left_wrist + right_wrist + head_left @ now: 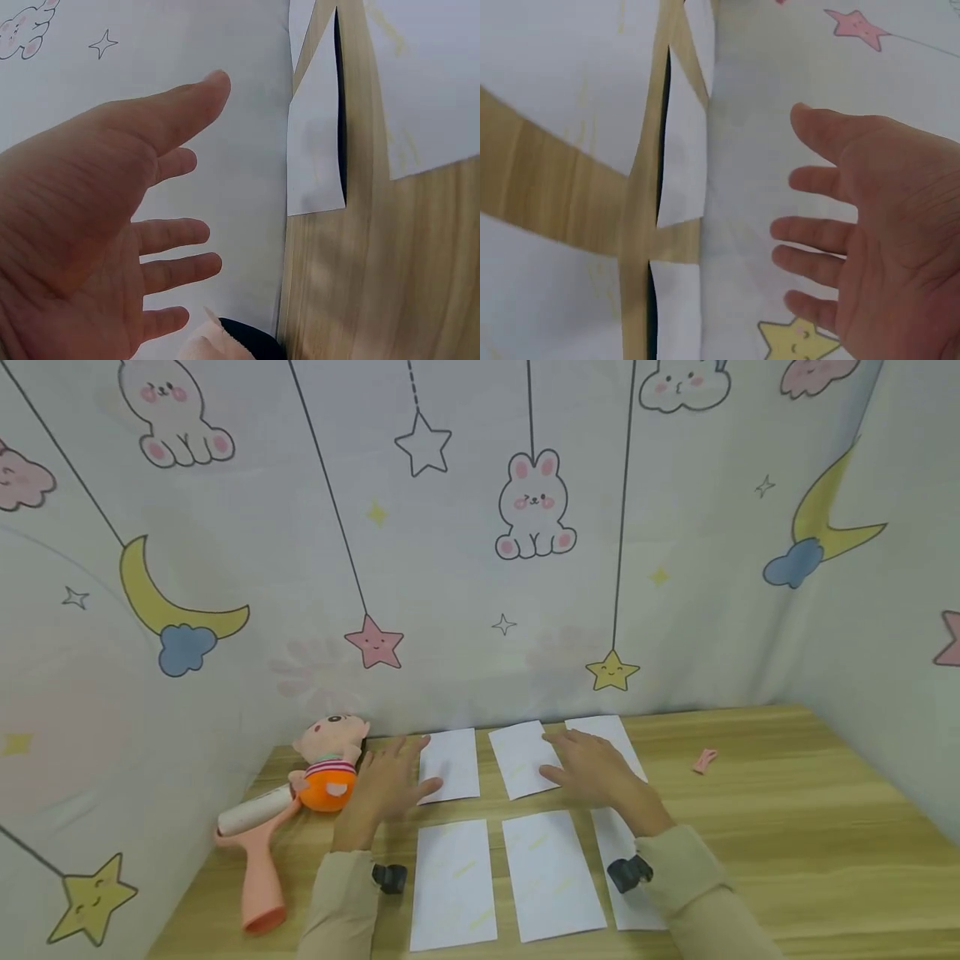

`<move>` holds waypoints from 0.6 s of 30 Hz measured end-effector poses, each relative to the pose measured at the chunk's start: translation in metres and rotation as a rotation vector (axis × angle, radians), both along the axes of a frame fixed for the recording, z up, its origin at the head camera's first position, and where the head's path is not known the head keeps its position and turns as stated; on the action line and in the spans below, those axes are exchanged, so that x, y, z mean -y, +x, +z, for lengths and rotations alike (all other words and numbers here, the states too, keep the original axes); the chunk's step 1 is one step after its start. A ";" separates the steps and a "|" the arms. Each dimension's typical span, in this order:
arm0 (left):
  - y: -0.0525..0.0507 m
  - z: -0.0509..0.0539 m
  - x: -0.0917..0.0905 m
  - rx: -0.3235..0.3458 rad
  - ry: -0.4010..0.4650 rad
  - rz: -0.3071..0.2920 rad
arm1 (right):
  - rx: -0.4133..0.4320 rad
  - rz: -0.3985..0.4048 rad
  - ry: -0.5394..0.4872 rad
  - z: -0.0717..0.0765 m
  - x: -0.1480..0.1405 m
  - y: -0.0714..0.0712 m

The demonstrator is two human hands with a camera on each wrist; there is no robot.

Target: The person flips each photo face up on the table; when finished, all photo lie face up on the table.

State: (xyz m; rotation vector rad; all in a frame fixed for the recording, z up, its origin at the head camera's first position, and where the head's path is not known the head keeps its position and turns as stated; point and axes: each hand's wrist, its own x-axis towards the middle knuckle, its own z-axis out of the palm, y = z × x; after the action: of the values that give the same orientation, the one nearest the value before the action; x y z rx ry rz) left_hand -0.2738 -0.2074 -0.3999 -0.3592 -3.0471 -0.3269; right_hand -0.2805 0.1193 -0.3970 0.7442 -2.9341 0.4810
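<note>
Several white paper sheets lie in two rows on the wooden table. My left hand [392, 781] hovers with fingers spread beside the back-left sheet [450, 766], holding nothing. Over the back row, my right hand [588, 766] is spread too, between the back-middle sheet [523, 760] and the back-right sheet [611, 739], which it partly covers. Both wrist views show empty palms above the table. In the front row are a left sheet [453, 885], a middle sheet [552, 877] and a right sheet [618, 860], the last partly hidden by my right forearm. Faint yellow marks show on some sheets.
At the left stand a plush toy [330, 764] in orange shorts and a pink lint roller [261, 864]. A small pink clip-like item [705, 761] lies on the right of the table [787, 827]. A printed cloth [450, 568] hangs behind and at the sides.
</note>
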 end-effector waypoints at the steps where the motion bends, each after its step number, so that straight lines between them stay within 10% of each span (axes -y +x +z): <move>1: 0.000 0.000 0.001 -0.004 0.002 0.000 | 0.003 0.004 -0.008 0.001 0.004 -0.001; 18: -0.004 -0.007 -0.008 0.033 0.016 -0.005 | 0.050 0.103 -0.082 0.011 0.062 -0.013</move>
State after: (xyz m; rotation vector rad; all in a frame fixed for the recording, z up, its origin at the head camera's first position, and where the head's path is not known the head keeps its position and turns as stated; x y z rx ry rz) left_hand -0.2777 -0.1993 -0.4065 -0.3647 -3.0738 -0.3615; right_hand -0.2931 0.0572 -0.3864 0.8882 -2.9117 0.6340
